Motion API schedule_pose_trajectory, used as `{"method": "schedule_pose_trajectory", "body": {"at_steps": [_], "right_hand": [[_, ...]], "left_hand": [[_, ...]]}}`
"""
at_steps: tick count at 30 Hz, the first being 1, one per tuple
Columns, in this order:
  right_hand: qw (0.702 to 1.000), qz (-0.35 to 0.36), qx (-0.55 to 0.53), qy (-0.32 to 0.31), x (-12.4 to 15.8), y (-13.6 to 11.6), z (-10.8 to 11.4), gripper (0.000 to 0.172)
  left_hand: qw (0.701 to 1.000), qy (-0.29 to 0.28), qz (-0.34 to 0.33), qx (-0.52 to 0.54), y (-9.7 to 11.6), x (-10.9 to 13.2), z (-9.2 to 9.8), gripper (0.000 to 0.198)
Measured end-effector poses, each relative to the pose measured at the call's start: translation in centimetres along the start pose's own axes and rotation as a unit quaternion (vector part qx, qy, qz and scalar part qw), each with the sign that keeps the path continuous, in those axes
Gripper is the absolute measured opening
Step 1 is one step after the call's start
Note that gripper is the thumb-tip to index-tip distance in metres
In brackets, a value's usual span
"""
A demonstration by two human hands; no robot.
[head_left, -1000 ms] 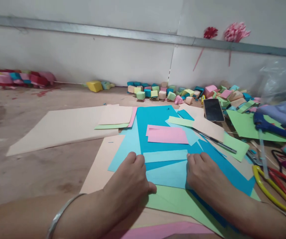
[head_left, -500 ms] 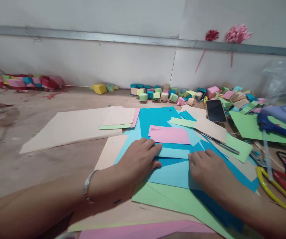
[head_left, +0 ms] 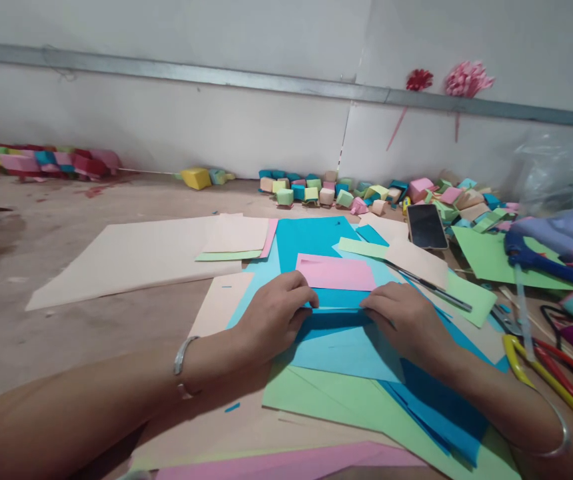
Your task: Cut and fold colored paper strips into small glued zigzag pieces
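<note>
Above pale-blue paper sheet (head_left: 346,360), left hand (head_left: 276,313) and right hand (head_left: 409,320) pinch opposite ends of narrow blue paper strip (head_left: 339,311); folding seemingly underway, next calling for aligned edges.

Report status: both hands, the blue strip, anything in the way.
Left hand and right hand pinching opposite ends of strip. Strip seen nearly edge-on. Pink paper just beyond, not covering it.

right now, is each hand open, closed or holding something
Left hand: closed, holding one end of the light blue paper strip.
Right hand: closed, holding the same strip's other end.
</note>
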State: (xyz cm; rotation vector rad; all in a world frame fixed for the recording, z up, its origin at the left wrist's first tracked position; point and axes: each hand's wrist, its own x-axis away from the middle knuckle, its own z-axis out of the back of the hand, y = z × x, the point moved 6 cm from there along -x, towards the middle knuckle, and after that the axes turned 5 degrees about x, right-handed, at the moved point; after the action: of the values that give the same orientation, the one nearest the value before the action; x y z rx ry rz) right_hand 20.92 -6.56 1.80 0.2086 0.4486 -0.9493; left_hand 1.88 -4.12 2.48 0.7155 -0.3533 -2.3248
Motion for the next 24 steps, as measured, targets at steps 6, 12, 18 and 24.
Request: {"method": "schedule_pose_trajectory", "body": {"at_steps": [6,12,18,24], "right_hand": [[0.999,0.009,-0.041,0.031,0.0,-0.8,0.9,0.021],[0.988,-0.047,-0.149,-0.005,-0.2,-1.1,1.1,0.017],[0.880,-0.230,-0.353,-0.217,-0.2,0.2,-1.0,0.023],[0.854,-0.276,-0.395,-0.199,-0.1,1.3,-0.8,0.024]], "left_hand": [[1.000,0.011,0.010,0.023,-0.2,0.3,0.1,0.017],[0.983,-0.010,0.113,0.147,-0.2,-0.1,0.4,0.012],[0.878,-0.085,0.313,0.351,-1.3,0.0,-0.9,0.010],[0.861,0.003,0.338,0.380,-2.6,-0.4,0.1,0.025]]}}
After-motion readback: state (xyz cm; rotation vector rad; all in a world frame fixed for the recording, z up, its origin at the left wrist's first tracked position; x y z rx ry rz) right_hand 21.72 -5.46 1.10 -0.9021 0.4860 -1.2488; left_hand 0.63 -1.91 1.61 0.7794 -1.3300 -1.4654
